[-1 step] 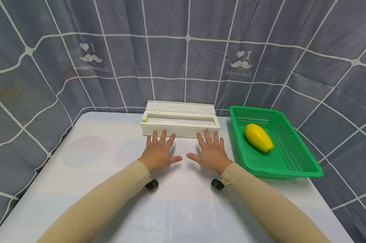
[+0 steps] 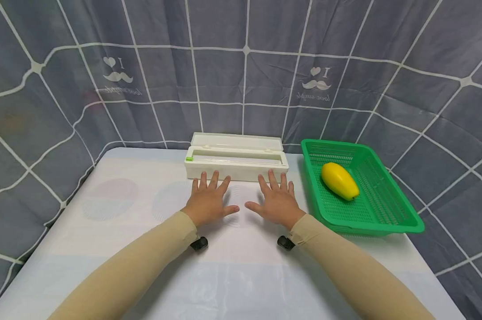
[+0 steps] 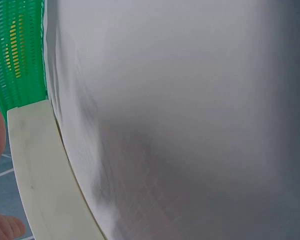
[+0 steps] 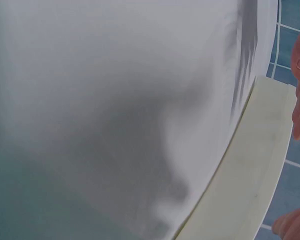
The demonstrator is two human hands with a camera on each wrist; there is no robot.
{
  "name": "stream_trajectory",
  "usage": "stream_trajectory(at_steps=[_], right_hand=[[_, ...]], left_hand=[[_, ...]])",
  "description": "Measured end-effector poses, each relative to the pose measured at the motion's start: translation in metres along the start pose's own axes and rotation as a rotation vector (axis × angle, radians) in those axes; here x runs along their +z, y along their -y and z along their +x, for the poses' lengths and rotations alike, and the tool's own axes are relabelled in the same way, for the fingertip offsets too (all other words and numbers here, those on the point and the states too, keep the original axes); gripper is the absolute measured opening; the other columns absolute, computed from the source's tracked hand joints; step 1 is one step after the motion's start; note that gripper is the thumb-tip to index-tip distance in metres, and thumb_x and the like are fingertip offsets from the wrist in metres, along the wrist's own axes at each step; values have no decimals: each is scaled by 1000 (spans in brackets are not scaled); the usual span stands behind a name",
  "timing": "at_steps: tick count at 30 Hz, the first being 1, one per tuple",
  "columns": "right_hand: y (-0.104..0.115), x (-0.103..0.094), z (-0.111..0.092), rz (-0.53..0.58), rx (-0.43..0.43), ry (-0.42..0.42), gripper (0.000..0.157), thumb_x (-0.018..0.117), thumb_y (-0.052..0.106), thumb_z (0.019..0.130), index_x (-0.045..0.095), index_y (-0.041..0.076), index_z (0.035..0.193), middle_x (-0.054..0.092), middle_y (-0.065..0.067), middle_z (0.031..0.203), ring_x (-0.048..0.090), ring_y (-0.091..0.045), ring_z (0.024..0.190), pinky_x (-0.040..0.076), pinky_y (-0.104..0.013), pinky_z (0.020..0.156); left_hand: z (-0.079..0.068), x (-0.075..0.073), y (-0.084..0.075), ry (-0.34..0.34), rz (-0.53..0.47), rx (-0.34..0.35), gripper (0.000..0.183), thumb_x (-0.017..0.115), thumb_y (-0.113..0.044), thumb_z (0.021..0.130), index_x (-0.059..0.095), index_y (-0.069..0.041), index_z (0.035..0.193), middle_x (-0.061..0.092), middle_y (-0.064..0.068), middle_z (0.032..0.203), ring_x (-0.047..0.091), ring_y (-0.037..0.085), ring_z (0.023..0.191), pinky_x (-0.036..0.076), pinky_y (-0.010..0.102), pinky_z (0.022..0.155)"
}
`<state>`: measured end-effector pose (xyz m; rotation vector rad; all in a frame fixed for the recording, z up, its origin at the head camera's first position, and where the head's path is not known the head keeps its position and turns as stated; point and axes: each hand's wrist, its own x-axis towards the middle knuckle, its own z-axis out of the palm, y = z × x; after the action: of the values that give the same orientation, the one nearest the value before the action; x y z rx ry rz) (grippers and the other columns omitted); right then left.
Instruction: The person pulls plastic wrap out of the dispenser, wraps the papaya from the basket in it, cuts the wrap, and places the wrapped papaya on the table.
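Note:
My left hand point(image 2: 206, 200) is held palm down with fingers straight and spread, holding nothing. The right hand point(image 2: 278, 202) mirrors it, fingers also straight and apart, thumbs pointing toward each other. Just beyond both sets of fingertips stands a long white box point(image 2: 237, 172) with its lid point(image 2: 237, 142) raised at the back. It looks like a cling film dispenser, with a small green slider point(image 2: 189, 158) at its left end. Whether any fingertip touches the box I cannot tell. Both wrist views show the box's front wall point(image 3: 45, 165) and parts of fingers at the edge.
On the right of the white-covered table point(image 2: 117, 240) stands a green plastic basket point(image 2: 384, 209) holding a yellow oblong fruit point(image 2: 340, 181), like a papaya. A grey curtain point(image 2: 221, 75) with white lines surrounds the back and sides. Black wrist cameras point(image 2: 200, 243) sit beneath the sleeves.

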<state>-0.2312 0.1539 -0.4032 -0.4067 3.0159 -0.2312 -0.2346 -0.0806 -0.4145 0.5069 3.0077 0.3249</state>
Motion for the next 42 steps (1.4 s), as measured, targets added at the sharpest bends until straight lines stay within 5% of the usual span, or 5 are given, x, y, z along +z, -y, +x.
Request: stream_trajectory(at_steps=[14,22,33,42], right_hand=[[-12,0,10,35,25,-25,99,52,72,99,17,11,169,5,-22,177,2,-55,161,10,-69,128],[-33,-4,21,145,75,-111,82,57,51,106,28,1,164,17,-28,173,17,-52,159,18,-62,130],[-45,-16,48,218,90,-250,57,58,28,108,45,-1,155,46,-27,157,41,-46,148,33,-57,125],[-41,-23,68,216,147,-276,48,55,25,109,52,7,154,54,-23,151,44,-45,144,33,-60,122]], left_hand=[[1,-4,7,-23,-11,19,96,61,-68,97,24,-17,169,13,23,175,4,52,161,7,71,128],[14,-16,37,-128,10,63,85,62,-60,100,36,-10,164,26,23,172,17,50,160,15,64,130],[32,-44,81,-298,-31,17,62,68,-36,103,52,-2,151,49,25,157,40,46,151,30,64,123],[48,-56,103,-273,-26,-4,50,63,-33,107,57,-7,149,52,21,156,44,44,148,33,67,118]])
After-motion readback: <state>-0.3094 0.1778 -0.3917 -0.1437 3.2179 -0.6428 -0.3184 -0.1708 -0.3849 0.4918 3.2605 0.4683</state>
